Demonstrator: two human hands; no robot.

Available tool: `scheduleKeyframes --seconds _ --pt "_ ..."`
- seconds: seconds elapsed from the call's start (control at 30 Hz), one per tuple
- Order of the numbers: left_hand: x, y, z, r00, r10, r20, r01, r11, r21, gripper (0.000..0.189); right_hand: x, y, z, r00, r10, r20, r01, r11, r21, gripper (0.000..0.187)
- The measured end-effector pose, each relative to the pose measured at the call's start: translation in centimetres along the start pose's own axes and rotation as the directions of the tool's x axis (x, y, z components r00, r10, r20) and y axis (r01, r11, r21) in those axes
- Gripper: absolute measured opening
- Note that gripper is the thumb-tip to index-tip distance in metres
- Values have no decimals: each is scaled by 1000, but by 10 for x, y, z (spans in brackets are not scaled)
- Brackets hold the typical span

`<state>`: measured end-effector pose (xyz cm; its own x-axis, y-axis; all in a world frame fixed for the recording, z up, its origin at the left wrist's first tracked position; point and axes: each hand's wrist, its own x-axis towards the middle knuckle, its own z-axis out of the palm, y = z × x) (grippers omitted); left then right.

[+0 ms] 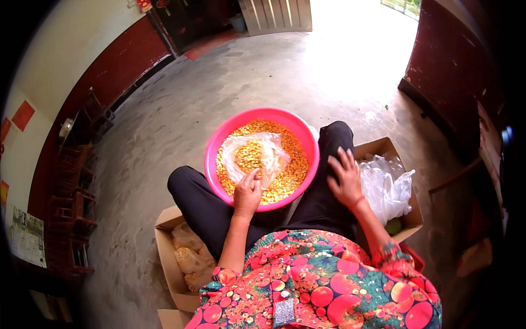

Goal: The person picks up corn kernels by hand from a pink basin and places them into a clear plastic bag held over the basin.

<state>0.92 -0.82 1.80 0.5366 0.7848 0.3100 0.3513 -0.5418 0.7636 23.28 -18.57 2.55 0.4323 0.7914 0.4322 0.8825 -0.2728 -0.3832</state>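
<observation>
A pink plastic basin stands between my knees, filled with dried yellow-orange corn kernels. On the kernels lies a clear plastic bag, its mouth spread wide, with corn showing inside. My left hand reaches over the basin's near rim, thumb and fingers closed on the bag's near edge. Over my right thigh hovers my right hand, fingers apart and holding nothing. It is near a cardboard box of crumpled clear plastic bags.
Left of my leg, another cardboard box holds several bags of corn. A green round thing sits in the right box. Wooden stools line the left wall; a metal door stands by the bright doorway.
</observation>
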Motion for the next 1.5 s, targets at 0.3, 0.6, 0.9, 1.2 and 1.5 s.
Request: scheduleKeyframes --seconds 0.3,0.6,0.9,1.2,1.5 --pt "1 2 6 1000 4 24 -4 1000 -22 13 -36 -21 -19 939 -319 126 311 947 81 24" --pt "-9 23 -13 999 45 -4 -45 994 -95 18 85 48 32 1000 21 -10 -20 997 79 36" --pt "-72 22 -116 954 224 197 -298 703 646 22 104 51 43 987 151 60 -153 988 27 43" --pt "-98 12 -120 903 339 262 -429 730 533 27 97 39 42 987 144 77 -146 989 27 46" --pt "27 -36 -160 952 306 -21 -236 777 583 27 96 42 41 987 151 61 -153 988 24 45"
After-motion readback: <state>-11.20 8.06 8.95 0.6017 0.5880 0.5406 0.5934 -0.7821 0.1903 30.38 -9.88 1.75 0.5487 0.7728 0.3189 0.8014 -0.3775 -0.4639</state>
